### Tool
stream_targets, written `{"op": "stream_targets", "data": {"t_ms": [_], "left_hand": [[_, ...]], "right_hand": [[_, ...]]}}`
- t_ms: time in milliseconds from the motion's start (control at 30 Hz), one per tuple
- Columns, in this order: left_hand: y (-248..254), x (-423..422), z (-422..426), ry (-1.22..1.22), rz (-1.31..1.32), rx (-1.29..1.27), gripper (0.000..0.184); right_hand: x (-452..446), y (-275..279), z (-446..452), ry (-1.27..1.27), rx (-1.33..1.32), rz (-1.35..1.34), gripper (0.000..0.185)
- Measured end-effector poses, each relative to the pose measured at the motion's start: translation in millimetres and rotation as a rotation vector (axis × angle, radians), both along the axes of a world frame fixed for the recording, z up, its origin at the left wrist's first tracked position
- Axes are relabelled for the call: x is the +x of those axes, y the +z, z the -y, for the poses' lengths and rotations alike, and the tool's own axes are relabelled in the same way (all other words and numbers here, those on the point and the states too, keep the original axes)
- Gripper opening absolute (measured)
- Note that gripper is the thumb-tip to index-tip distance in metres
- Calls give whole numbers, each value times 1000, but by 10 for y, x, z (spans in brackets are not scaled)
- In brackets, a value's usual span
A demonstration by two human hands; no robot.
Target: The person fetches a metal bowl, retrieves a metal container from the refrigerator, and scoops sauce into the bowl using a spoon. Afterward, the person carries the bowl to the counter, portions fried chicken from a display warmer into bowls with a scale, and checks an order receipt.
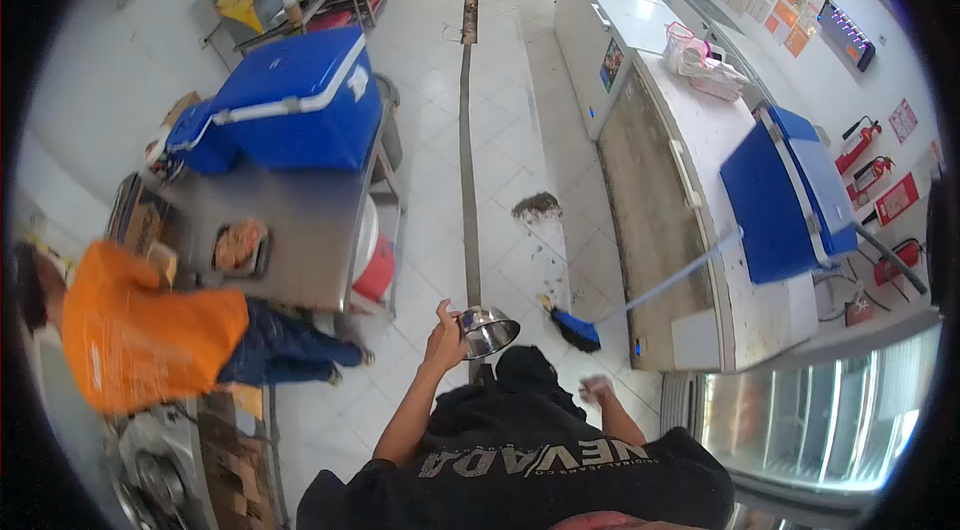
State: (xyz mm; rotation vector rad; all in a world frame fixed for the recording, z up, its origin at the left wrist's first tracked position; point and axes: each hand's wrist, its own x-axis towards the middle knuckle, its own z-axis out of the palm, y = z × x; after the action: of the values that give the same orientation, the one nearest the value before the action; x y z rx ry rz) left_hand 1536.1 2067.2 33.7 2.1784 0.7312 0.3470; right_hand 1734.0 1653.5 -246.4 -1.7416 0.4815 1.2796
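My left hand (446, 336) grips a shiny metal bowl (487, 332) by its side, thumb pointing up, with the bowl tilted. My right hand (597, 389) hangs low at my right side, its fingers curled in and somewhat blurred, with nothing visible in them. Ahead of it on the floor lies the dark blue head of a broom (576, 331). The broom's pale blue handle slants up to the right against the white chest freezer. Beyond the bristles, a dark heap of dirt (536, 205) and scattered bits lie on the tiles.
On the left, a person in an orange shirt (150, 325) stands at a steel table (300, 200) bearing a blue cooler (290, 105) and a tray of food (240, 247). White chest freezers (665, 210) line the right, with another blue cooler (785, 195) on top. A narrow floor channel (468, 180) runs ahead.
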Motion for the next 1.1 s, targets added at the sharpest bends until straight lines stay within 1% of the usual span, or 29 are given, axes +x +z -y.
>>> {"op": "stream_targets", "data": {"t_ms": [33,100,133,233,267,333,367,400,467,500,567,633,733,833,867,933,967,1000,1033,1067,1100], "left_hand": [[-20,342,-359,-27,-39,14,56],[-135,1051,-1066,-75,-110,44,63],[-317,1379,-1461,-115,-193,74,65],[-570,2283,-2431,25,-218,80,54],[-643,2524,-2764,49,-304,80,57],[-951,2978,-3403,79,-421,212,61],[-984,3193,-3715,89,-489,277,63],[-1008,3401,-4013,151,-582,218,65],[-1011,3762,-4557,275,-775,95,67],[-1071,3919,-4821,370,-772,46,66],[-1336,4266,-5334,561,-746,-51,63],[-1021,4742,-5811,338,-872,-20,72],[-1273,5477,-6638,376,-983,-129,80],[-1445,6401,-7576,311,-1045,-153,75],[-1504,6786,-7911,247,-1046,-128,73],[-1581,7544,-8560,138,-1023,-55,70],[-1550,7972,-8886,117,-992,-35,69],[-1455,8467,-9245,146,-951,-57,73],[-1333,8972,-9601,174,-908,-80,78],[-1186,9501,-9957,130,-881,-20,80],[-1003,10004,-10276,90,-851,39,82]], "right_hand": [[77,85,-90,-55,-37,-62,13],[376,180,-364,41,-61,-60,13],[584,152,-555,100,-72,-52,14],[1429,86,-1358,335,-91,35,16],[1744,5,-1681,431,-91,84,17],[2556,-79,-2420,599,-75,202,19],[3007,-121,-2846,688,-72,268,20],[3485,-155,-3280,770,-67,333,21],[4545,-154,-4282,834,-92,418,24],[5107,-117,-4827,846,-96,461,25],[6207,102,-5953,686,-20,516,28],[7269,361,-7053,488,96,556,31],[8575,660,-8389,330,178,573,35],[9622,678,-9285,322,92,552,33],[9926,353,-9397,312,131,541,28],[10172,765,-9589,276,84,408,20],[10295,493,-9468,173,247,270,16],[10496,-50,-9251,65,414,138,13],[10587,-145,-9157,117,345,153,13],[10600,-57,-9075,264,150,243,14],[10632,-21,-9010,338,75,272,15]]}}
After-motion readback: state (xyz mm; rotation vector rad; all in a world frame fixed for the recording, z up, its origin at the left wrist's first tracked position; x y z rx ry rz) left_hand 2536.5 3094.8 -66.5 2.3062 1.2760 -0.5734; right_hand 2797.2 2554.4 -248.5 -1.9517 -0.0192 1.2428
